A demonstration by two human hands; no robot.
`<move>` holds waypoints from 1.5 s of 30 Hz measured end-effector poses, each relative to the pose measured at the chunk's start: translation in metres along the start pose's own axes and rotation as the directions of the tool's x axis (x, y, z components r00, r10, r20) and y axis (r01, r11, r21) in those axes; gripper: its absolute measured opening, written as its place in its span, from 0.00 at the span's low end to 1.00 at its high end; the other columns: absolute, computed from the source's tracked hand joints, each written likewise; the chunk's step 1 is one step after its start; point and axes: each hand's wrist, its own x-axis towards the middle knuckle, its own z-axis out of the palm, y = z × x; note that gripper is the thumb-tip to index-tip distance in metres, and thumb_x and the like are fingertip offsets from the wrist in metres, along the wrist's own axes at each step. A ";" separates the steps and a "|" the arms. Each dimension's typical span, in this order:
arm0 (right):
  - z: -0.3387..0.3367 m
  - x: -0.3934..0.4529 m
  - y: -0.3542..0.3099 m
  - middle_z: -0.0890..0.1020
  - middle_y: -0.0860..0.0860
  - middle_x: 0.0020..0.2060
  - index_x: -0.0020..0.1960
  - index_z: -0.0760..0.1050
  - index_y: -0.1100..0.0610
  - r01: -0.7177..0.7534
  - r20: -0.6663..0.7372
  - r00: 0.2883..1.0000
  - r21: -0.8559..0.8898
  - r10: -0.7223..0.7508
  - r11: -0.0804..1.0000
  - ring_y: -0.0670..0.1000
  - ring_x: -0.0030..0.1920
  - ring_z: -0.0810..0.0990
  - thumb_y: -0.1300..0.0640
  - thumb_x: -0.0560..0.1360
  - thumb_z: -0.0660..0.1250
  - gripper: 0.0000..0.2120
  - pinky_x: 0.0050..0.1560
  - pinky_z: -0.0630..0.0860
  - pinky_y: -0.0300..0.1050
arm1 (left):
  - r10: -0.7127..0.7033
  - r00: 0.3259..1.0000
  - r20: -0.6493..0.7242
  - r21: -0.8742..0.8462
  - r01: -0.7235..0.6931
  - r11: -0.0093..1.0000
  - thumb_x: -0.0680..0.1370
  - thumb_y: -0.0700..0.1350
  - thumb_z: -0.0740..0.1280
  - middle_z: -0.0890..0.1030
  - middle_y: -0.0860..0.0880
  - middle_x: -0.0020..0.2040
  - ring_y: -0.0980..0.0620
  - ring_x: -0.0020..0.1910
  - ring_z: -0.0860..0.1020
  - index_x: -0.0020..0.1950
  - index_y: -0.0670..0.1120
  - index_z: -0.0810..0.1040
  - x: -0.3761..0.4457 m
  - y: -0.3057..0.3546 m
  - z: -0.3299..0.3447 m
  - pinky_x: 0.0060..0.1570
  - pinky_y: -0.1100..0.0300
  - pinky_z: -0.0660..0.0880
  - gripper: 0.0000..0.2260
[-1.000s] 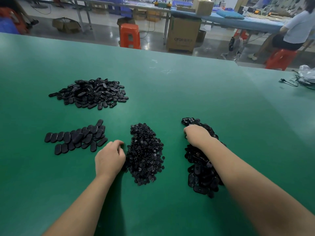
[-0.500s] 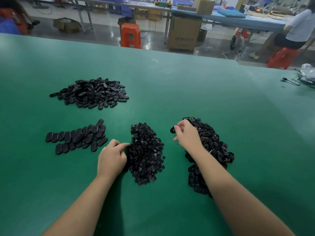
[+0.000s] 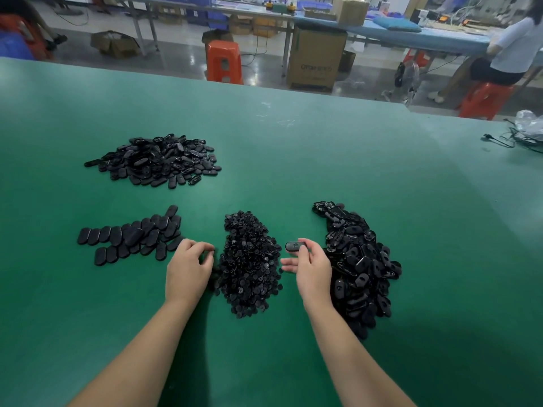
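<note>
Pinching one black oval piece (image 3: pixel 295 246) in the right hand (image 3: pixel 313 267) over a green table (image 3: pixel 338 160).

The right hand grips the oval piece between thumb and forefinger, its other fingers loosely spread, and holds it just above the gap between the heap of small round parts (image 3: pixel 249 268) and the heap of oval shells (image 3: pixel 363 268) to the right. The left hand (image 3: pixel 188 271) rests at the left edge of the round-parts heap with its fingers curled in and the tips drawn together. Whether they pinch a small part cannot be told. The two hands are apart, with the round-parts heap between them. Left of the left hand lie rows of flat oval covers (image 3: pixel 129 237), overlapping one another, and farther back on the table sits another loose heap of oval parts (image 3: pixel 158 160).
</note>
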 end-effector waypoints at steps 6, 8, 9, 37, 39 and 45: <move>0.000 -0.008 0.004 0.86 0.55 0.45 0.55 0.73 0.53 0.016 -0.026 1.000 0.032 -0.015 0.999 0.56 0.37 0.86 0.60 0.85 0.58 0.06 0.37 0.82 0.45 | 0.009 1.000 -0.001 0.012 -0.009 1.000 0.79 0.42 0.70 0.75 0.54 0.45 0.59 0.37 0.74 0.55 0.45 0.85 -0.001 0.000 0.002 0.39 0.57 0.72 0.07; 0.000 -0.009 0.004 0.86 0.55 0.44 0.55 0.74 0.54 0.024 -0.019 1.000 0.025 -0.023 0.999 0.56 0.37 0.86 0.60 0.85 0.58 0.06 0.38 0.82 0.45 | 0.006 1.000 0.001 0.017 -0.006 1.000 0.79 0.43 0.70 0.75 0.53 0.46 0.57 0.37 0.75 0.54 0.45 0.84 0.000 0.000 0.002 0.40 0.56 0.74 0.06; -0.001 -0.010 0.005 0.86 0.55 0.44 0.54 0.74 0.54 0.033 -0.017 0.999 0.016 -0.032 0.999 0.56 0.38 0.86 0.60 0.85 0.59 0.06 0.38 0.83 0.46 | 0.005 1.000 0.003 0.022 -0.005 1.000 0.79 0.43 0.70 0.75 0.53 0.46 0.56 0.37 0.75 0.54 0.45 0.84 0.001 0.000 0.002 0.40 0.56 0.74 0.06; -0.002 -0.014 0.021 0.84 0.47 0.50 0.51 0.67 0.49 0.239 -0.082 0.964 -0.142 -0.252 0.961 0.44 0.51 0.85 0.62 0.84 0.58 0.09 0.52 0.81 0.39 | -0.080 0.993 -0.089 -0.112 0.069 0.991 0.84 0.38 0.60 0.81 0.46 0.55 0.48 0.53 0.77 0.62 0.39 0.79 0.001 0.002 -0.001 0.54 0.57 0.71 0.11; -0.001 -0.016 0.020 0.84 0.46 0.53 0.52 0.66 0.47 0.243 -0.076 0.964 -0.149 -0.256 0.959 0.43 0.53 0.85 0.63 0.85 0.56 0.11 0.53 0.79 0.35 | -0.064 0.995 -0.076 -0.089 0.057 0.994 0.84 0.38 0.60 0.82 0.45 0.56 0.46 0.55 0.78 0.63 0.38 0.79 0.001 0.002 -0.002 0.55 0.58 0.71 0.12; -0.003 -0.019 0.015 0.83 0.43 0.52 0.54 0.70 0.44 0.272 -0.079 0.953 -0.207 -0.293 0.940 0.40 0.55 0.82 0.61 0.86 0.54 0.13 0.55 0.78 0.35 | -0.032 0.996 -0.081 -0.064 0.027 0.998 0.82 0.36 0.63 0.82 0.46 0.51 0.54 0.49 0.74 0.57 0.39 0.82 0.000 0.004 -0.004 0.52 0.59 0.70 0.09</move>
